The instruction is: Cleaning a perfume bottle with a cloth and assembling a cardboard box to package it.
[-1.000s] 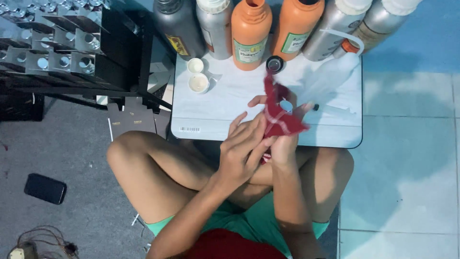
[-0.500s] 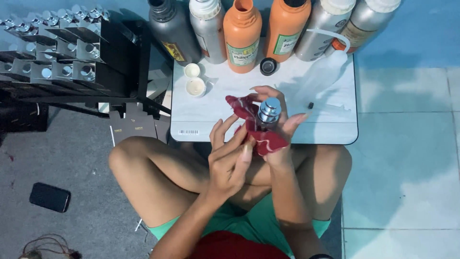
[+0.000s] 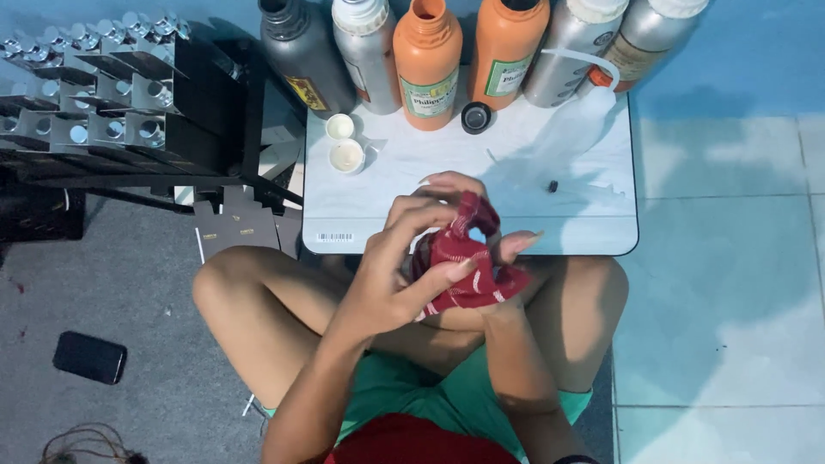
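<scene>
Over my lap, my right hand (image 3: 509, 254) cups a small bottle wrapped in a red cloth (image 3: 464, 275) with pale stripes. Only a pale sliver of the bottle's silver cap (image 3: 475, 234) shows through a fold. My left hand (image 3: 391, 279) presses the cloth against the bottle from the left, fingers curled over it. Both hands hover at the near edge of a small white table (image 3: 404, 215).
Along the table's back stand several tall bottles, grey metal (image 3: 302, 56) and orange (image 3: 427, 64), plus a clear squeeze bottle (image 3: 571, 120), two white caps (image 3: 346, 155) and a black cap (image 3: 476, 117). A black rack of silver-capped bottles (image 3: 112, 94) is left. A black phone (image 3: 88, 357) lies on the floor.
The silver-capped bottle was bare in my right hand half a second ago; now the cloth covers it and my left hand has closed over it. Both hands have dropped slightly toward my lap.
</scene>
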